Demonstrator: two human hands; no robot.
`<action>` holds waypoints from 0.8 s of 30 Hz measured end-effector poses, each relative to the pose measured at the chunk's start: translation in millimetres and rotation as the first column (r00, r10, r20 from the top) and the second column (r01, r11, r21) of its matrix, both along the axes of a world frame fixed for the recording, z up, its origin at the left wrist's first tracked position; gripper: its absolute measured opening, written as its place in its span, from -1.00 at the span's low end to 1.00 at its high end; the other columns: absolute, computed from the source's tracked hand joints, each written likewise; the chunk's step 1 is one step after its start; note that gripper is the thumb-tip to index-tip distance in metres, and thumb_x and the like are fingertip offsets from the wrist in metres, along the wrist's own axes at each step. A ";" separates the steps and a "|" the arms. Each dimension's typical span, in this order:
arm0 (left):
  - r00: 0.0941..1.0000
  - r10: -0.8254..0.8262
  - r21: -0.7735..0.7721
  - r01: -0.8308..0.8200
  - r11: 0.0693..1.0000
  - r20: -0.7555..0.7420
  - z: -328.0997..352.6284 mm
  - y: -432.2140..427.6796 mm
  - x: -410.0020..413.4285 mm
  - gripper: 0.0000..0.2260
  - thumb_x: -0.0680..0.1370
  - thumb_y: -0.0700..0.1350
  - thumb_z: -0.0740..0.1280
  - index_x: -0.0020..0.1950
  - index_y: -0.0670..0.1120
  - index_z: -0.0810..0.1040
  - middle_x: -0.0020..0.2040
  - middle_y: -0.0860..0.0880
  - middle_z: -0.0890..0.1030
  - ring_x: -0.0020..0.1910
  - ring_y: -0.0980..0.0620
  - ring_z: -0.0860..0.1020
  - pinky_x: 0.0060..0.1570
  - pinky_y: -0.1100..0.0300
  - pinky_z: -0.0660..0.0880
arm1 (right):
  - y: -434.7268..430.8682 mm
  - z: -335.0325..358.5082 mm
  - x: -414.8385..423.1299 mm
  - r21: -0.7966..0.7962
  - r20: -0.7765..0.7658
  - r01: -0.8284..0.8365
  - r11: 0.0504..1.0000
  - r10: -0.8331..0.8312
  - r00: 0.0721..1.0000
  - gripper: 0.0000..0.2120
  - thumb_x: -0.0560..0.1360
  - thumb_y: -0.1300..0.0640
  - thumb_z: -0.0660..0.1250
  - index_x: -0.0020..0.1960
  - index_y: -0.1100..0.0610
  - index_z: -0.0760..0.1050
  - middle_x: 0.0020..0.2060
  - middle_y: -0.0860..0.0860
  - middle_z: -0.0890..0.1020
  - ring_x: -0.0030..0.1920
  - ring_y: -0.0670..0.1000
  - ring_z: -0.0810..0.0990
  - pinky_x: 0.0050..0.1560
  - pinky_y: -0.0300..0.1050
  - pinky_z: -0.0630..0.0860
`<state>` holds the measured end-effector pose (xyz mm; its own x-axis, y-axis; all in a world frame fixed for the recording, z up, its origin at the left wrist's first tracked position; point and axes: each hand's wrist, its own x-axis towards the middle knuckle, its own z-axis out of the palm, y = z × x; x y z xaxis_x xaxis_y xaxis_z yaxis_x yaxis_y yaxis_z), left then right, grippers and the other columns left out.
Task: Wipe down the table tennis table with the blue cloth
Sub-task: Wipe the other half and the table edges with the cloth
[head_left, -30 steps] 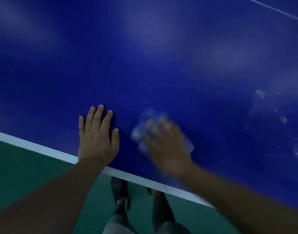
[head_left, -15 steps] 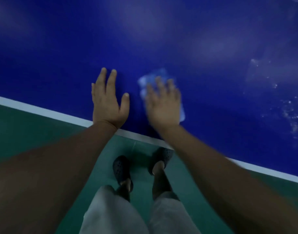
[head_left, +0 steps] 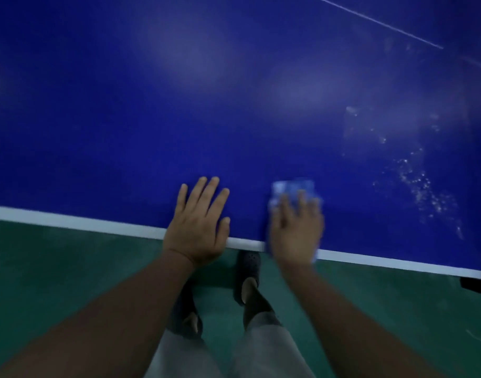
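The left hand [head_left: 198, 225] lies flat on the desk [head_left: 152, 118]; the right hand [head_left: 295, 230], fingers straight, presses the blue cloth [head_left: 293, 188]. White specks [head_left: 422, 186] at 3 o'clock look unwiped.

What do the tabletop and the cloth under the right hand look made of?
Table tennis table: hard painted board, semi-gloss, judging by soft light reflections. Blue cloth: thin, soft fabric, lying flat under the right hand; weave too blurred to tell.

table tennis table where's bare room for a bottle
Bare: the table left of the left hand above the white edge line, and beyond both hands. Tight: the gap between that hand and the right hand on the blue cloth. Further right, white specks.
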<state>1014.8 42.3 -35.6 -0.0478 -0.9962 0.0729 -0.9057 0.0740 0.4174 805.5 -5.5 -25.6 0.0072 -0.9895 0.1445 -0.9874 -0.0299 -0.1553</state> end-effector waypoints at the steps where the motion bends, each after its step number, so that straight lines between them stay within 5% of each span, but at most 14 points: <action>1: 1.000 -0.003 -0.005 0.003 1.000 0.019 -1.9 -1.8 -0.1 -0.49 0.59 0.06 0.12 0.46 -0.15 0.46 0.50 -0.20 0.40 0.52 -0.20 0.31 0.51 -0.27 0.10 | 14.7 -4.6 19.0 0.001 -0.015 -0.155 0.988 0.155 0.988 -0.62 0.65 -0.07 0.16 0.38 0.01 0.55 0.40 0.16 0.51 0.43 0.33 0.40 0.38 0.28 0.30; 3: 0.998 0.005 -0.008 -0.004 1.000 0.059 -2.9 -1.5 -0.9 -0.51 0.60 0.06 0.12 0.42 -0.16 0.51 0.48 -0.21 0.43 0.50 -0.22 0.34 0.49 -0.29 0.16 | 35.1 -6.8 34.6 0.039 -0.028 -0.361 0.932 0.363 0.932 -0.59 0.63 -0.09 0.19 0.44 -0.05 0.49 0.45 0.06 0.47 0.49 0.26 0.35 0.45 0.29 0.25; 6: 0.996 0.007 0.034 -0.010 0.999 0.089 -1.0 -3.5 -3.5 -0.50 0.59 0.06 0.12 0.40 -0.18 0.52 0.46 -0.22 0.45 0.49 -0.23 0.35 0.47 -0.31 0.17 | 7.4 -0.9 0.0 0.057 -0.048 -0.453 0.890 0.456 0.889 -0.55 0.60 -0.11 0.24 0.46 -0.04 0.46 0.46 0.02 0.46 0.52 0.22 0.32 0.48 0.31 0.20; 10: 0.992 0.027 0.079 -0.038 0.996 0.125 1.8 -2.7 -5.4 -0.49 0.59 0.09 0.11 0.42 -0.16 0.48 0.48 -0.19 0.41 0.52 -0.20 0.29 0.50 -0.29 0.14 | -64.4 3.0 -77.8 0.108 -0.089 -0.274 0.956 0.284 0.955 -0.49 0.60 -0.14 0.14 0.46 0.04 0.47 0.51 0.09 0.39 0.55 0.29 0.20 0.49 0.37 0.16; 13: 0.990 0.080 0.072 -0.089 0.993 0.112 4.6 -4.9 -10.9 -0.49 0.60 0.08 0.09 0.42 -0.19 0.48 0.50 -0.19 0.39 0.53 -0.19 0.27 0.52 -0.29 0.07 | -72.0 1.8 -53.8 0.103 -0.028 -0.123 0.987 0.127 0.992 -0.52 0.58 -0.13 0.16 0.41 0.04 0.51 0.48 0.11 0.42 0.51 0.35 0.26 0.41 0.38 0.27; 17: 0.973 0.229 -0.018 -0.230 0.973 -0.024 15.9 -36.7 -57.5 -0.53 0.60 0.03 0.09 0.38 -0.20 0.49 0.49 -0.23 0.37 0.50 -0.22 0.29 0.54 -0.25 -0.01 | -38.6 -0.8 9.9 0.121 -0.035 -0.550 0.826 0.557 0.830 -0.51 0.57 -0.18 0.13 0.45 -0.07 0.44 0.51 0.00 0.38 0.53 0.23 0.22 0.45 0.30 0.19; 19: 0.965 0.242 -0.023 -0.245 0.969 -0.099 18.3 -65.3 -87.6 -0.55 0.60 0.03 0.10 0.38 -0.17 0.48 0.49 -0.21 0.37 0.51 -0.19 0.28 0.54 -0.21 -0.05 | -56.2 -4.1 -7.7 0.140 -0.004 -0.617 0.774 0.624 0.782 -0.45 0.54 -0.19 0.08 0.49 -0.09 0.39 0.54 -0.02 0.33 0.54 0.21 0.20 0.48 0.28 0.17; 21: 0.981 0.174 -0.005 -0.175 0.985 -0.084 15.0 -88.5 -113.7 -0.54 0.61 0.04 0.10 0.41 -0.16 0.46 0.51 -0.20 0.36 0.53 -0.18 0.26 0.54 -0.23 -0.04 | -99.0 -6.3 -59.0 0.110 -0.034 -0.540 0.834 0.546 0.837 -0.49 0.55 -0.10 0.09 0.46 -0.04 0.43 0.50 0.05 0.39 0.48 0.28 0.31 0.39 0.31 0.32; 24: 0.999 0.003 0.065 -0.007 0.998 0.053 3.4 -102.7 -137.5 -0.50 0.64 0.09 0.06 0.48 -0.14 0.43 0.55 -0.16 0.32 0.57 -0.15 0.18 0.54 -0.26 -0.03 | -172.4 -15.0 -179.8 0.043 -0.119 -0.179 0.983 0.183 0.976 -0.55 0.61 0.00 0.06 0.40 0.07 0.50 0.45 0.18 0.45 0.42 0.37 0.38 0.29 0.31 0.40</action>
<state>877.3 -60.4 -32.2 -0.0450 -0.9990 0.0057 -0.9268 0.0439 0.3731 625.7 -177.9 -40.6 0.2026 -0.9742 0.0995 -0.9776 -0.2072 -0.0375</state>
